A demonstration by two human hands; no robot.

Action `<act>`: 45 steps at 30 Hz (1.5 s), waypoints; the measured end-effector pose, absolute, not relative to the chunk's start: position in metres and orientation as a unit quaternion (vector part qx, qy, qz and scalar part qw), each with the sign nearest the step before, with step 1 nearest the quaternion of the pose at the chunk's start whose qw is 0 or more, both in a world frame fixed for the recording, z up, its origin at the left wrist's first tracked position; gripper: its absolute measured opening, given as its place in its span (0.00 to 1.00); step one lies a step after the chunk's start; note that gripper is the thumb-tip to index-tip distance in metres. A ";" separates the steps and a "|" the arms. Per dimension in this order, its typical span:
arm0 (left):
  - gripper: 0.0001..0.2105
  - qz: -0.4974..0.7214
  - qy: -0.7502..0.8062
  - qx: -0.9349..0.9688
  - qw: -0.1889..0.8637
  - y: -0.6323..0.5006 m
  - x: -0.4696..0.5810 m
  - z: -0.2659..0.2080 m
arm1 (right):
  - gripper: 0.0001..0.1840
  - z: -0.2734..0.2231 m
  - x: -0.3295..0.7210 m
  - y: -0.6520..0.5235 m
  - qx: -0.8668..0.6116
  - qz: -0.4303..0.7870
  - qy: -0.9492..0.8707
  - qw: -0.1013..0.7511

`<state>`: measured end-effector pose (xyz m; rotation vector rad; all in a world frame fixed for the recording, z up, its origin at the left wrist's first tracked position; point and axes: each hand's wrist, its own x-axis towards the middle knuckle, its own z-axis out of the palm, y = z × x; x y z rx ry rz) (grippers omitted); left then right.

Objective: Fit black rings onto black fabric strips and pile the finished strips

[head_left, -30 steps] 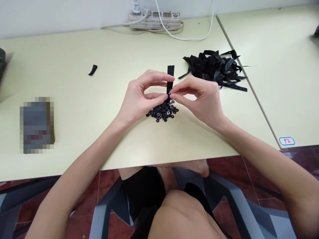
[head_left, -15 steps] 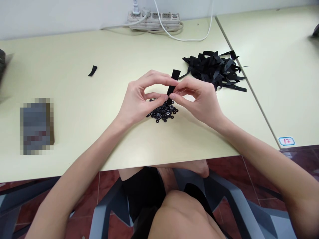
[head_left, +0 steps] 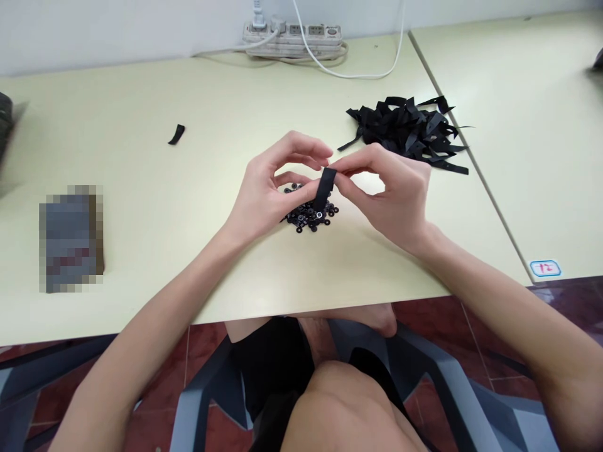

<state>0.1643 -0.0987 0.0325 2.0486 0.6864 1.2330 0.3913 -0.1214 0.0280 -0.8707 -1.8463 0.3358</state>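
Above the pile of small dark round snap-like pieces [head_left: 308,220], both hands are at one black fabric strip [head_left: 325,189]. My right hand [head_left: 389,188] pinches its upper edge between thumb and forefinger. On the other side, my left hand [head_left: 277,182] curves around with its thumb against the strip; the thumb's tip is hidden behind it. The left forefinger is raised a little above the strip's top. The strip looks bent over at the top, with its lower part hanging toward the pieces. Whether a snap piece sits between the fingers cannot be seen.
A heap of black strips [head_left: 409,132] lies behind my right hand. One loose strip [head_left: 177,134] is at the left, and a blurred-out box-like object [head_left: 70,242] nearer the front. A power strip [head_left: 292,41] with white cables stands against the wall.
The strip's upper end no longer stands up above the fingers; the strip now shows lower and bent over. My left forefinger has lifted off it, and my right hand has turned slightly.
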 end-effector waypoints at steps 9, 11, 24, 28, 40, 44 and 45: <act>0.03 0.523 0.244 0.801 0.156 -0.111 0.166 0.041 | 0.03 0.023 0.403 -0.121 -0.304 0.107 -0.790 0.522; 0.03 0.524 0.245 0.806 0.124 -0.111 0.165 0.040 | 0.02 0.025 0.405 -0.122 -0.309 0.107 -0.798 0.507; 0.03 0.518 0.244 0.817 0.068 -0.118 0.169 0.044 | 0.05 0.028 0.414 -0.118 -0.259 0.015 -0.824 0.504; 0.03 0.525 0.241 0.810 0.098 -0.117 0.170 0.044 | 0.08 0.026 0.417 -0.118 -0.254 0.006 -0.828 0.499; 0.06 0.491 0.255 0.826 0.109 -0.115 0.163 0.046 | 0.10 0.023 0.410 -0.118 -0.330 0.094 -0.809 0.477; 0.07 0.470 0.270 0.834 0.107 -0.110 0.159 0.044 | 0.05 0.029 0.404 -0.120 -0.308 0.098 -0.809 0.491; 0.07 0.467 0.270 0.835 0.111 -0.108 0.157 0.044 | 0.03 0.032 0.404 -0.119 -0.306 0.108 -0.808 0.493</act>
